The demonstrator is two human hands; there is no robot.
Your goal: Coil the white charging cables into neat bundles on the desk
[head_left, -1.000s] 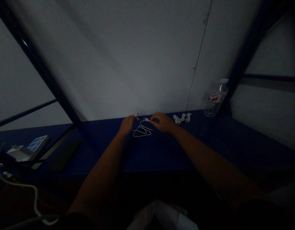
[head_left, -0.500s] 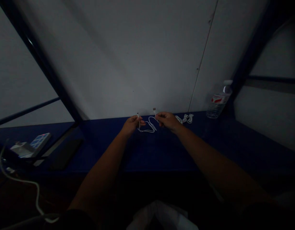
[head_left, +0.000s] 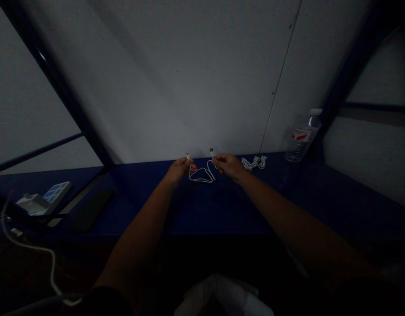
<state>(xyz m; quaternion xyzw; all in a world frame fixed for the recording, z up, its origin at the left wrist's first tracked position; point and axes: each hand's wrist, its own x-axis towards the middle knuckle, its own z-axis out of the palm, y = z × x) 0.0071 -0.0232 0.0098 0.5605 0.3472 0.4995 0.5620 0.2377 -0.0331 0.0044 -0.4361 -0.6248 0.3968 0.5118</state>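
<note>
The left hand (head_left: pixel 180 170) and right hand (head_left: pixel 228 167) each held a narrow pinch on one end of a thin white cable (head_left: pixel 201 180), its small connectors (head_left: pixel 211 152) upright and its slack looped low between them. The smooth navy bench (head_left: pixel 222 210) lay open toward its front edge; a bundled white cable (head_left: pixel 253 163) sat just beside the right hand, near the pale wall (head_left: pixel 189 87). A second earlier, the connectors had pointed toward each other.
</note>
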